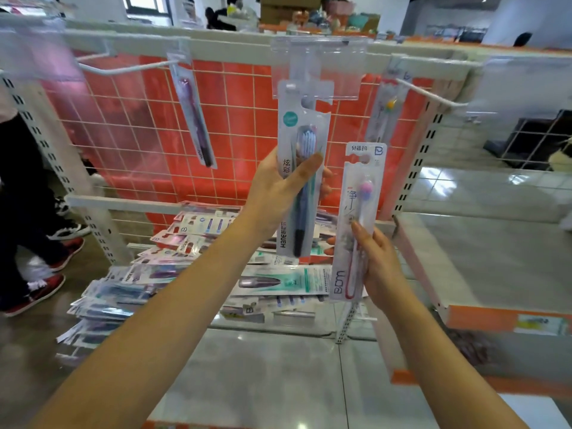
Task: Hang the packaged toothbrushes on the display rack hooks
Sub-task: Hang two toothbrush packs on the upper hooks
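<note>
L hand (278, 184) grips teal toothbrush pkg (301, 168) upright, its hang-hole right at centre hook (308, 102), nearer than R hand (376, 261) gripping pink pkg (359, 218) upright, lower right.

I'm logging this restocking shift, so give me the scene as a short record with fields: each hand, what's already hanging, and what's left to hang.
left hand: grips a clear-and-white pack with a blue-bristled toothbrush, raised to the middle hook
right hand: holds a white pack with a pink-headed toothbrush by its lower half, upright, below the hooks
already hanging: a purple toothbrush pack on the left white wire hook; a pack with a yellow-topped brush on the right hook
left to hang: a heap of toothbrush packs on the bottom shelf
backing: orange panel behind white wire grid
</note>
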Demonstrator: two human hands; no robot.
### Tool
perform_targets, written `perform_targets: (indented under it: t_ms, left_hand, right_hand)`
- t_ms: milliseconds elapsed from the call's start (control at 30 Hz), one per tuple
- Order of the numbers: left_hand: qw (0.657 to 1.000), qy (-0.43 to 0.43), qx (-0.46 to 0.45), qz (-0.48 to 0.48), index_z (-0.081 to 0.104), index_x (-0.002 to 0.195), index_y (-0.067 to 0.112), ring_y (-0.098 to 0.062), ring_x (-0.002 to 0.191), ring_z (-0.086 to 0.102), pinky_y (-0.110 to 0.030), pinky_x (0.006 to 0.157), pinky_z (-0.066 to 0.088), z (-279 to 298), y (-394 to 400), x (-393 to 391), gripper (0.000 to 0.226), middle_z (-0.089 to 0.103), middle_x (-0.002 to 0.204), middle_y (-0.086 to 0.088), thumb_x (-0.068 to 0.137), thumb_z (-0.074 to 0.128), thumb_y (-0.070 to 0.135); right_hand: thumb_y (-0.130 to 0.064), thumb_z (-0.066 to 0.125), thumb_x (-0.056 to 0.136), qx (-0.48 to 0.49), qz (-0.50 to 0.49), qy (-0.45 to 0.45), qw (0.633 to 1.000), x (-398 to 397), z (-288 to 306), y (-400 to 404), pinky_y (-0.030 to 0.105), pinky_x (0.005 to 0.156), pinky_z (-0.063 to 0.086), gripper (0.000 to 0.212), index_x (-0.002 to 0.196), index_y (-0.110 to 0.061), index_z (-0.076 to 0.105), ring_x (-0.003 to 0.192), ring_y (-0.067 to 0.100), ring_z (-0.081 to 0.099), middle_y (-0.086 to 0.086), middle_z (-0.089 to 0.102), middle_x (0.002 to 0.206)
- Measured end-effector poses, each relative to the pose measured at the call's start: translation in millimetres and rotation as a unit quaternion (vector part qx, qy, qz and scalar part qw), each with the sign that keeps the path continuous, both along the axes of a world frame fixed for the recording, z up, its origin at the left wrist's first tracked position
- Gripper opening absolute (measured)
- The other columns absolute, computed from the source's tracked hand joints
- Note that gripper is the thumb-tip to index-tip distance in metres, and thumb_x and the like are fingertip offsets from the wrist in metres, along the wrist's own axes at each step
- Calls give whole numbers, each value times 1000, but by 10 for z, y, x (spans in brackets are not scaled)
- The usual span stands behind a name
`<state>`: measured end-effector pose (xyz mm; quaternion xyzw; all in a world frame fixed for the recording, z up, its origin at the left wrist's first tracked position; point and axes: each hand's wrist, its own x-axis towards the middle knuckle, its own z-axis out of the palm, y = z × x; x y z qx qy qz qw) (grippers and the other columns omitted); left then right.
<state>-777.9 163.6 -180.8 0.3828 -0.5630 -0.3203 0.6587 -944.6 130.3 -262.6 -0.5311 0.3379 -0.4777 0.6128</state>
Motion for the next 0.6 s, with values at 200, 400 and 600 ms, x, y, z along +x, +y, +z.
perform_targets:
  t_ms: [200,400,600]
  left_hand:
    - [1000,-26,8,0,56,96,15,-22,70,67,-46,77,58,94,-87,27,55,70,82,-9,61,66,56]
    - [1000,-23,10,6,56,99,8,-19,66,69,-39,69,59,116,-100,41,57,71,75,-1,64,61,53]
    - [998,-21,66,1,56,96,14,-17,67,69,-32,68,58,122,-227,70,39,71,78,-3,71,59,45]
  right_hand:
    - [-40,59,76,13,1,7,1000,60,-36,-9,41,83,53,32,100,-21,65,83,20,69,-1,73,81]
    - [-38,56,79,15,-3,20,1000,70,-69,-18,40,80,53,25,97,-23,65,79,17,67,-5,72,78]
    - [-38,56,79,3,4,23,1000,50,-69,-40,40,80,53,27,97,-22,66,78,15,70,-2,73,81]
